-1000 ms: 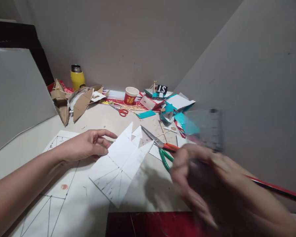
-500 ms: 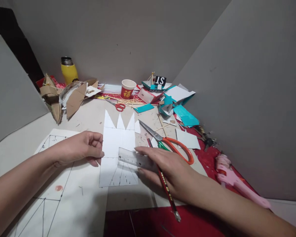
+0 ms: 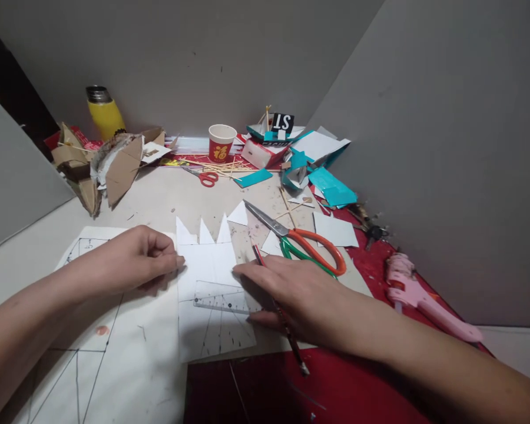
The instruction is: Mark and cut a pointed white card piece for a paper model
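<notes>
A white paper piece (image 3: 206,265) with pointed teeth along its far edge and pencil lines on its near part lies in front of me. My left hand (image 3: 152,259) is closed in a pinch on its left edge. A clear ruler (image 3: 223,298) rests across the paper, its right end between the thumb and fingers of my right hand (image 3: 294,294). That hand also keeps a dark red pencil (image 3: 295,347), slanting under the palm. Just beyond it are large scissors (image 3: 309,241) with orange and green handles, blades open slightly. Under my left forearm is a drawn-on sheet (image 3: 92,318).
Small red scissors (image 3: 208,178), thin sticks (image 3: 214,167) and a red paper cup (image 3: 222,144) stand or lie toward the wall. Teal card scraps (image 3: 333,187) are at back right, a pink glue gun (image 3: 424,300) at right. Cardboard pieces (image 3: 123,171) and a yellow bottle (image 3: 106,118) occupy back left.
The ruler has come down flatter across the pencil lines. The toothed paper has turned slightly and shifted nearer me. My right hand still has the pencil and ruler; the view has moved a little.
</notes>
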`<state>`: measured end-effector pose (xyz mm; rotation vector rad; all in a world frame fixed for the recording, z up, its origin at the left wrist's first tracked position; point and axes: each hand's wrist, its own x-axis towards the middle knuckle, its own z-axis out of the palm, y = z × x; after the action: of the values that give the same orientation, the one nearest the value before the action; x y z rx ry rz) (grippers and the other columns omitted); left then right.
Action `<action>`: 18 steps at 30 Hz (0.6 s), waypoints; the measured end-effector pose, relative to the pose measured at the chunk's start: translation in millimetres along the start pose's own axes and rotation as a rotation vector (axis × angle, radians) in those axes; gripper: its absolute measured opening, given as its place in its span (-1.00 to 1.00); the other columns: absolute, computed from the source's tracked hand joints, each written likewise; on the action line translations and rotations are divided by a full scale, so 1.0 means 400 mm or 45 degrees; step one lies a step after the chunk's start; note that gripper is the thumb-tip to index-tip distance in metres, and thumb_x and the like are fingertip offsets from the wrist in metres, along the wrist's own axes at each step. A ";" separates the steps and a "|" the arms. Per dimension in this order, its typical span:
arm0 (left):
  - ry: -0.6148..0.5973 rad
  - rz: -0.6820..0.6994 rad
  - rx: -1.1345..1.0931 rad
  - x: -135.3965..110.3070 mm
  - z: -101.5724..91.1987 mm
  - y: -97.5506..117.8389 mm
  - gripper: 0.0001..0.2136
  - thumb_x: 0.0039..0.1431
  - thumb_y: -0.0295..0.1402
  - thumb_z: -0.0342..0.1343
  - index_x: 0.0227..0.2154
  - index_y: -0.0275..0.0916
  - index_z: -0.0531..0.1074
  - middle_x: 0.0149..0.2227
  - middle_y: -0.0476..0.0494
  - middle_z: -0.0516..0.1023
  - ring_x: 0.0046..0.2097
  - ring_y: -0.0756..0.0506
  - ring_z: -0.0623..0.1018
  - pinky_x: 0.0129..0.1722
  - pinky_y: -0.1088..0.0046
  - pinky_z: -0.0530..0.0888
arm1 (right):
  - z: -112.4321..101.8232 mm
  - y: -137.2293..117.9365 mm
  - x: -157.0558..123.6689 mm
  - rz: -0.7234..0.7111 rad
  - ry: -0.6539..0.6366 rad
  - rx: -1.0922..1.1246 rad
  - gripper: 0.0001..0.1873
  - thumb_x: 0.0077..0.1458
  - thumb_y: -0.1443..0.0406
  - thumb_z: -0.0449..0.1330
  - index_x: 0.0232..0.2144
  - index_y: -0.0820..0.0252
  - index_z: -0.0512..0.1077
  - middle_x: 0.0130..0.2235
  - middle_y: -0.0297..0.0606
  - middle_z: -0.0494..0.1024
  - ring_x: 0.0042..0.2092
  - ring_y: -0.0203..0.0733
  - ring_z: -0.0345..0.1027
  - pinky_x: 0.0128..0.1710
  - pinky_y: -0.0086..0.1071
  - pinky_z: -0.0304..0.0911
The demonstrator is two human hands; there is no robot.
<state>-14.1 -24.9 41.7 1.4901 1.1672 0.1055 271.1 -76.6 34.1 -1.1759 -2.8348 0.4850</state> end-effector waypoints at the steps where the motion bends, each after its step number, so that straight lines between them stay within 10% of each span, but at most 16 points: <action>1: 0.029 0.044 0.016 -0.001 0.008 0.006 -0.70 0.17 -0.18 0.16 -0.58 -0.24 0.35 -0.62 0.04 0.44 -0.57 0.05 0.33 -0.55 0.53 0.25 | -0.004 -0.006 -0.004 0.016 -0.045 -0.014 -0.55 0.08 0.27 0.34 0.00 0.24 0.36 -0.24 -0.15 0.49 -0.24 -0.05 0.38 -0.30 -0.27 0.24; 9: 0.017 0.047 0.121 -0.008 0.068 0.023 -0.76 0.15 -0.19 0.16 -0.24 -0.24 0.53 -0.50 0.03 0.39 -0.49 0.03 0.27 -0.56 0.53 0.20 | -0.018 -0.011 -0.023 0.033 -0.161 0.036 -0.73 0.04 0.44 0.24 -0.18 0.16 0.34 -0.31 -0.29 0.41 -0.35 -0.19 0.26 -0.40 -0.36 0.07; 18: -0.155 0.001 -0.411 -0.009 0.053 0.034 -0.72 0.17 -0.16 0.22 -0.20 -0.26 0.45 -0.52 -0.01 0.58 -0.50 0.00 0.56 -0.47 0.55 0.46 | -0.038 -0.029 -0.026 -0.083 0.008 0.407 -0.56 0.03 0.43 0.23 0.00 0.15 0.37 -0.24 -0.20 0.56 -0.28 -0.17 0.42 -0.35 -0.38 0.25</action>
<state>5.6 -39.6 47.7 1.1953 0.9989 0.1925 272.8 -87.5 52.8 -1.0185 -2.6466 0.8871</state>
